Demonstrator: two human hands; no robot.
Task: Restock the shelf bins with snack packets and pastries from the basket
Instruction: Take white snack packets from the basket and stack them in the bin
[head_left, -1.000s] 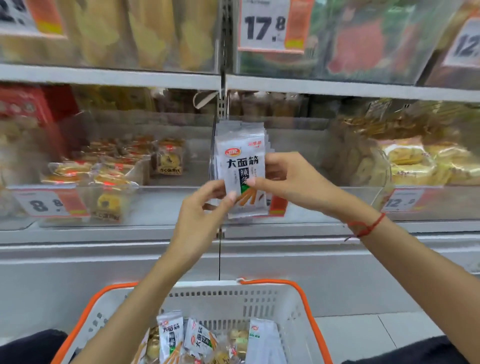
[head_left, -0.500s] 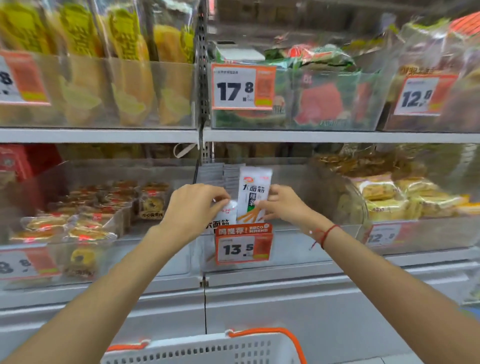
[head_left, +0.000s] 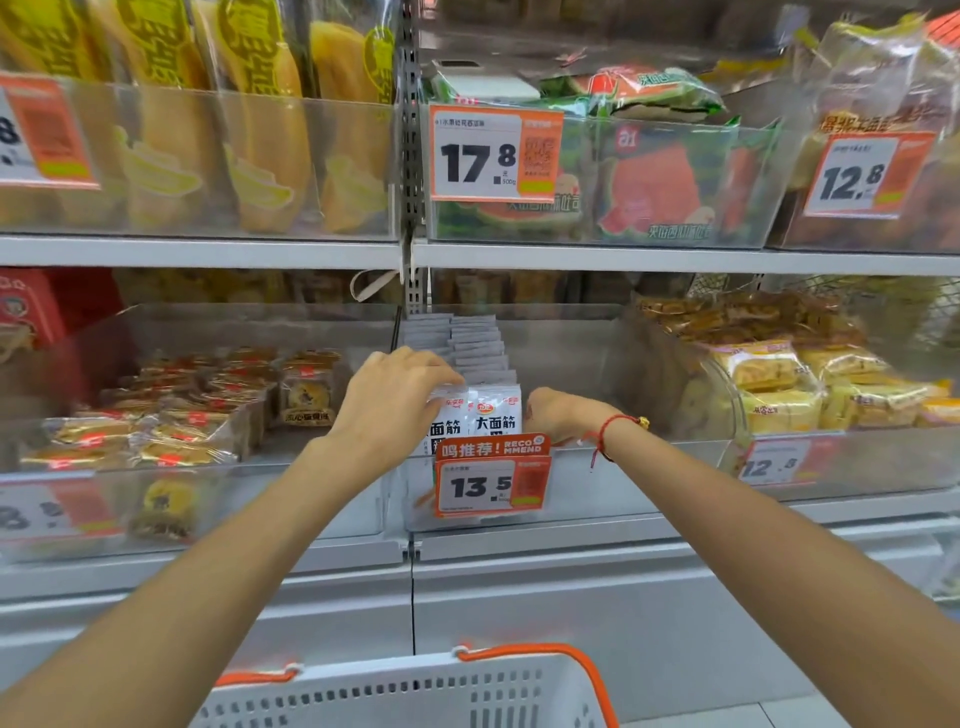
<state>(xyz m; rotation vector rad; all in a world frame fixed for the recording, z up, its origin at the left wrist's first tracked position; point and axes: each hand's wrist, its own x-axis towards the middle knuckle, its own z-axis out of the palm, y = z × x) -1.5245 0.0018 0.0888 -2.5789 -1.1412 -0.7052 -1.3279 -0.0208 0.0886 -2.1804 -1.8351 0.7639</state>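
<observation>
While your left hand (head_left: 387, 402) curls over front packets (head_left: 493, 413) in bin (head_left: 571, 499), right hand (head_left: 550, 415) beside them, fingers hidden, grip unclear; basket (head_left: 405, 696) below.

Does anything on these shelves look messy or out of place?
Mostly tidy. The white snack packets stand in neat rows behind the 13.5 price tag. Only the pastries in the left bin lie loosely jumbled rather than lined up. Nothing looks spilled or damaged.

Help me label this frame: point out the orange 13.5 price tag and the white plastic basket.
Orange 13.5 price tag (head_left: 491, 486): head view, on the printed number.
White plastic basket (head_left: 415, 696): head view, on its perforated wall.
</observation>
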